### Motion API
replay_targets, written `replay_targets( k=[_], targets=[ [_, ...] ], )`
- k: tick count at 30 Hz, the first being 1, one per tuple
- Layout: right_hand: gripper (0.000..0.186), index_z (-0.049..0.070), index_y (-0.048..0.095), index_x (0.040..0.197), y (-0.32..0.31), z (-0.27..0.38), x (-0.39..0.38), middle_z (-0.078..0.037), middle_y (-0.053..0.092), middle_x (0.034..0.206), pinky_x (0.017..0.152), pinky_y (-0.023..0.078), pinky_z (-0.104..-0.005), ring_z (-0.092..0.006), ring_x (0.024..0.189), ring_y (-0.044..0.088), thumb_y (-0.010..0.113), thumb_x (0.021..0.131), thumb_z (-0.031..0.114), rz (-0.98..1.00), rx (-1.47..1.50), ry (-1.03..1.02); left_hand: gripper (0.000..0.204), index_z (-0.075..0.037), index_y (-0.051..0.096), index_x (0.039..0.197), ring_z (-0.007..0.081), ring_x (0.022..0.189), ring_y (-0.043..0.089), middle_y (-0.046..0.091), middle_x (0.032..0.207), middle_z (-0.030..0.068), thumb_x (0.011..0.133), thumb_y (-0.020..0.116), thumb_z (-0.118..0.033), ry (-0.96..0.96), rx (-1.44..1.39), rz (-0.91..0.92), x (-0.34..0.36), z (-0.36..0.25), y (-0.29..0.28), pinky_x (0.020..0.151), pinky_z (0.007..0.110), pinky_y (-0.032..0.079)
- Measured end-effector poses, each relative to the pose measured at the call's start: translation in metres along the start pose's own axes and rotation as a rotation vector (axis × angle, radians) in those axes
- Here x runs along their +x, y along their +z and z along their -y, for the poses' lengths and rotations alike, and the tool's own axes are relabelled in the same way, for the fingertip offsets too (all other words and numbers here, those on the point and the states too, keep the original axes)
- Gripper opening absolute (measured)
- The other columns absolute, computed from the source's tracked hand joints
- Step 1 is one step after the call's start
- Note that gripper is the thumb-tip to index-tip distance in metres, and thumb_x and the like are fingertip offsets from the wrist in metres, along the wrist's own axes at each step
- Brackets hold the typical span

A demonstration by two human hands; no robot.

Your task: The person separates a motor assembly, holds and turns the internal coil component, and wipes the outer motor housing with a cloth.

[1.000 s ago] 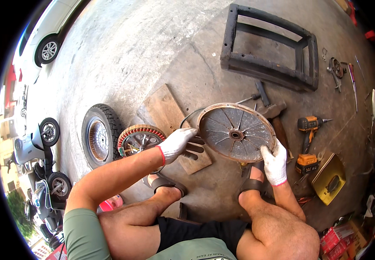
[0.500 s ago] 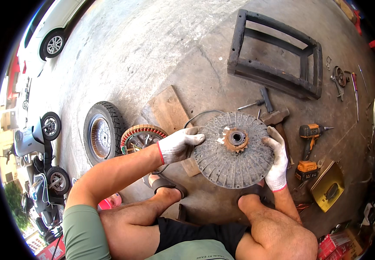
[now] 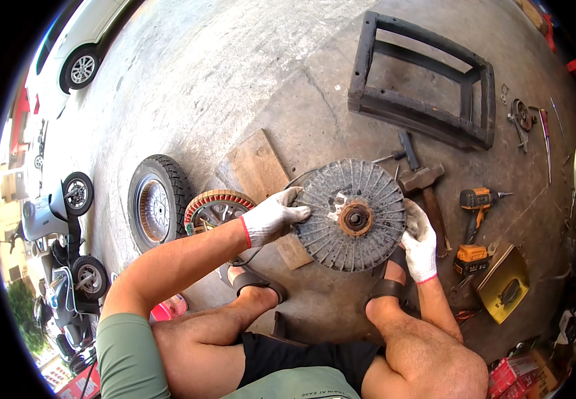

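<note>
Between my two white-gloved hands is a dirty grey finned metal disc (image 3: 347,249) with a rusty hub at its centre, its finned face toward me. My left hand (image 3: 276,216) grips its left edge and my right hand (image 3: 421,243) grips its right edge. Behind and left of my left hand are a stator with red windings (image 3: 215,201) and a tyred wheel (image 3: 157,203). A wooden board (image 3: 256,161) lies partly under the disc and hand. Beyond the disc, a hammer (image 3: 421,174) and a black T-handled tool (image 3: 407,147) lie on the concrete.
A black metal frame (image 3: 421,120) stands at the back right. At the right are a cordless drill (image 3: 474,259), a yellow tray (image 3: 504,286) and scattered tools (image 3: 520,123). Scooters (image 3: 62,216) and a white car (image 3: 68,33) are at the left.
The disc has turned over from its smoother spoked face to the finned one, and has risen slightly in the last half second, both hands staying on its edges.
</note>
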State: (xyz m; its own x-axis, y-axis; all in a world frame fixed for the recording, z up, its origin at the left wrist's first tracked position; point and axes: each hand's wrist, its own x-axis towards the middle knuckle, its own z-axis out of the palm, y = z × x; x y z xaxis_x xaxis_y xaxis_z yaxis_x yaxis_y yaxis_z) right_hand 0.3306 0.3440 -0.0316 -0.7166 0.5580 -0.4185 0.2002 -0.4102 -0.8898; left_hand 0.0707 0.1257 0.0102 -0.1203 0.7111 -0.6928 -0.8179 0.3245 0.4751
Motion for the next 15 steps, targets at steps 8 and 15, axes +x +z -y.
replay_targets(
  k=[8,15],
  targets=[
    [0.067,-0.002,0.041,0.147,0.0016,-0.0018,0.0012,-0.011,0.06,0.13,0.083,0.049,-0.0197,-0.0114,0.105,0.061,0.043,0.081,-0.01,0.001,-0.011,-0.072,0.054,0.001,0.04,0.142,0.0165,0.111,0.059,0.059,0.126,0.0097,0.093,0.062,0.001,0.022,0.056,-0.05,0.0035,0.0021,0.0006,0.098,0.032,0.049],
    [0.066,-0.001,0.041,0.147,0.0035,-0.0012,-0.0002,-0.009,0.062,0.125,0.073,0.044,-0.0161,-0.0055,0.092,0.057,0.047,0.082,-0.007,0.026,0.025,-0.049,0.052,0.001,0.04,0.141,0.0175,0.112,0.059,0.058,0.126,0.01,0.094,0.061,0.0,0.014,0.099,-0.08,0.0037,0.0029,-0.0022,0.097,0.034,0.05]
  ],
)
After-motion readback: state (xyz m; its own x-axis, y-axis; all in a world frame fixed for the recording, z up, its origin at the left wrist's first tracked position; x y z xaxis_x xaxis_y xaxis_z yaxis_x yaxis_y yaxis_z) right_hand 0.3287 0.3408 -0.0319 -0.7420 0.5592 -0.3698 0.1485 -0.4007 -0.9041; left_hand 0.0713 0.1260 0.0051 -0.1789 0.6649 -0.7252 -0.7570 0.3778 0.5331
